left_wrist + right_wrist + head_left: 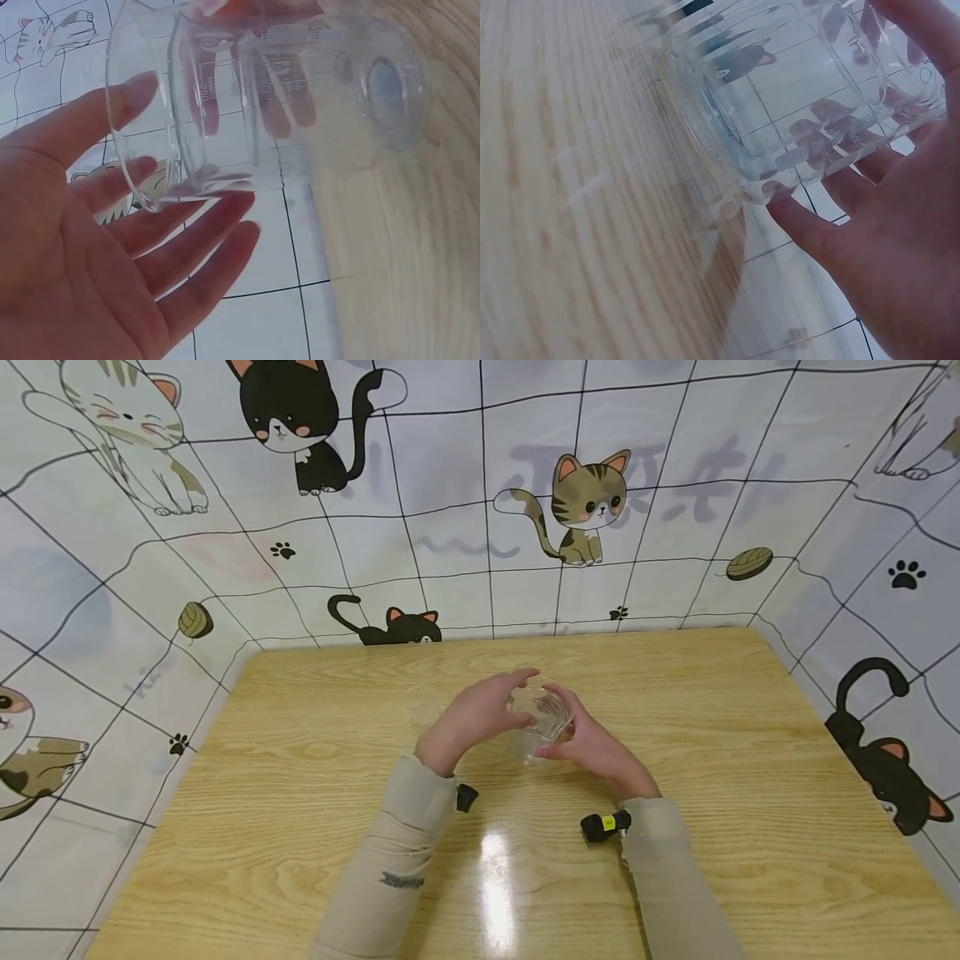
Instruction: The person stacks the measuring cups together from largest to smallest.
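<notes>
Both hands are at a set of nested clear glass beakers (546, 714) over the middle of the table, their mouth towards the head camera. In the left wrist view the beaker walls (217, 142) show several rims one inside another and printed volume marks. My left hand (480, 710) holds the mouth end, thumb over the opening and fingers along the outside. My right hand (596, 747) grips the side lower down, fingers curled round the glass. In the right wrist view the thick beaker base (712, 127) overlaps the wood.
A faint clear glass object (422, 703) stands on the table left of the left hand, partly behind it. The wooden table (315, 827) meets a cat-patterned cloth wall (450, 560) at the back and sides.
</notes>
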`<state>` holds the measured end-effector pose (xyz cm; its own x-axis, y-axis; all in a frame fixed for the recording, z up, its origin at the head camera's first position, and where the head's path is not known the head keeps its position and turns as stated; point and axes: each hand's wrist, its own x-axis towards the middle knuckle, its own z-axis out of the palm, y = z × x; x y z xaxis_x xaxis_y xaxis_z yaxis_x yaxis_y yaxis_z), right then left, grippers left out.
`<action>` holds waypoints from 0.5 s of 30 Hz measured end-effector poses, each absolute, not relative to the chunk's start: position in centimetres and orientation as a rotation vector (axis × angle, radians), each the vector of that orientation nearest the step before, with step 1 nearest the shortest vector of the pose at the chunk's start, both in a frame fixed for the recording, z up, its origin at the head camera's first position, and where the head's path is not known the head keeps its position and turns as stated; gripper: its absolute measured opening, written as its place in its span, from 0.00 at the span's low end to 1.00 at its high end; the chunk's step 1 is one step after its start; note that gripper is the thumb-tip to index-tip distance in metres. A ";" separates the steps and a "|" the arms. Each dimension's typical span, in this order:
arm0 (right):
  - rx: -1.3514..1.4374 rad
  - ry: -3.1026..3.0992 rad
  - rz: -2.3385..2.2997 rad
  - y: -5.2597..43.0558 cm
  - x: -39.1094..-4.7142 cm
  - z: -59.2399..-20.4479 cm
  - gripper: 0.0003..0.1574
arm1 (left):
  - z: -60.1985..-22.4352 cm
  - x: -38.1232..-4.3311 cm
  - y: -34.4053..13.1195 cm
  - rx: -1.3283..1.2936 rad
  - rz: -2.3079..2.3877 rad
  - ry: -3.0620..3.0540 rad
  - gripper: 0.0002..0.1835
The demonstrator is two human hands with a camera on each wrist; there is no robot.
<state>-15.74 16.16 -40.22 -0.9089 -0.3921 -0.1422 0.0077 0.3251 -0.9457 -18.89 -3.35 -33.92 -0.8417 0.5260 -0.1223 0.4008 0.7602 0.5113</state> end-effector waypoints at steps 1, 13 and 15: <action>-0.345 2.252 -1.611 16.2 -15.7 -40.2 0.62 | -34.1 -18.9 -3.4 0.715 0.741 2.688 0.40; -0.379 2.270 -1.630 16.4 -16.4 -42.0 0.60 | -36.4 -18.7 -4.0 0.617 1.088 2.569 0.47; -0.381 2.278 -1.634 16.6 -16.8 -43.0 0.60 | -36.7 -18.7 -3.9 0.617 1.110 2.566 0.47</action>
